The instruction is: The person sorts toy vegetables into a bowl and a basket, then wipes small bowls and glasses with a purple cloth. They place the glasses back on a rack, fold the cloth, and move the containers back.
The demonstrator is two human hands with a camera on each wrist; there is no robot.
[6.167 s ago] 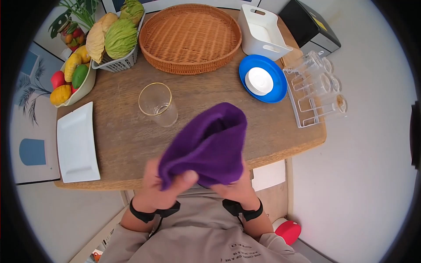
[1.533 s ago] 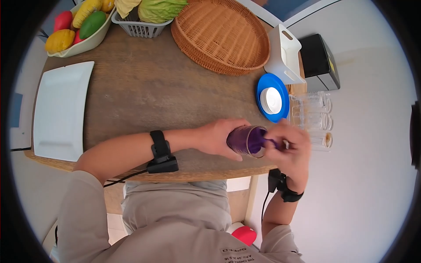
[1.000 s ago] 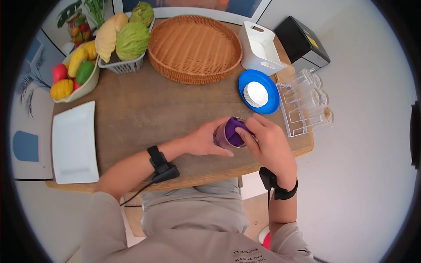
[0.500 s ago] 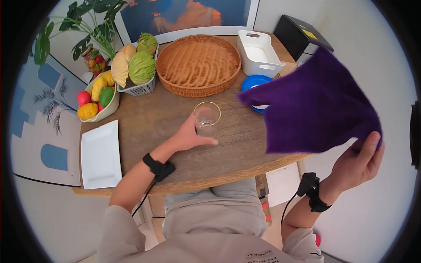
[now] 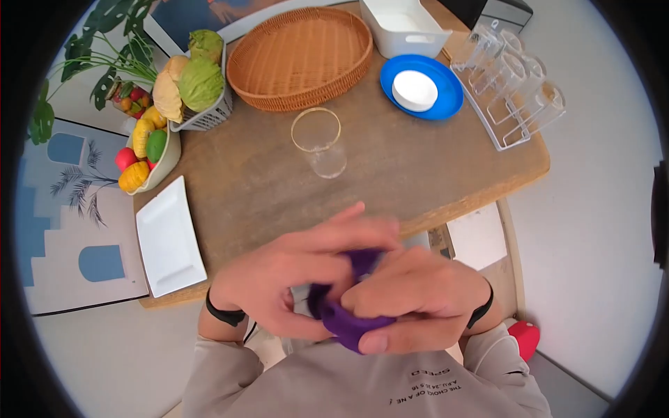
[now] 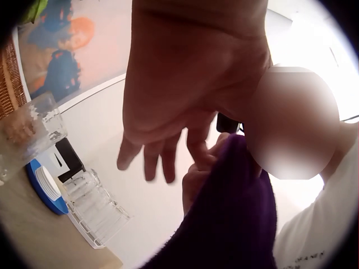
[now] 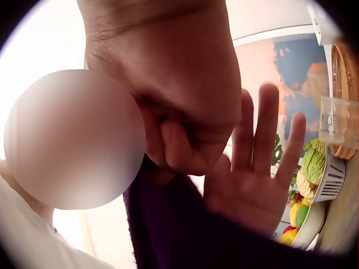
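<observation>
1. Both hands are up close to the person's chest, in front of the near edge of the table (image 5: pixel 418 174), with a purple cloth (image 5: pixel 345 317) bunched between them.
2. The right hand (image 5: pixel 411 299) has its fingers curled round the cloth, and its thumb lies along the lower edge of the bundle. In the right wrist view the fingers are folded down into the purple fabric (image 7: pixel 168 224).
3. The left hand (image 5: pixel 300 275) lies against the cloth from the other side. Its fingers are straight and a little spread, which shows clearly in both wrist views; from above it is hard to tell whether its thumb pinches the fabric or only rests on it.
4. Only part of the cloth shows between the palms in the head view; in the left wrist view it hangs as a dark purple fold (image 6: pixel 235 218) under the hands.
5. A gold-rimmed glass (image 5: pixel 319 143) stands upright on the table, well apart from the hands and touched by neither.
6. Behind the glass lies a round wicker tray (image 5: pixel 300 52). To its right are a white tub (image 5: pixel 404 24), a blue plate (image 5: pixel 446 94) with a white dish (image 5: pixel 414 90) on it, and a clear rack (image 5: pixel 512 90) holding glasses.
7. On the left side are a grey basket (image 5: pixel 202 118) of cabbages, a bowl of fruit (image 5: pixel 150 150) and a white rectangular plate (image 5: pixel 169 237).
</observation>
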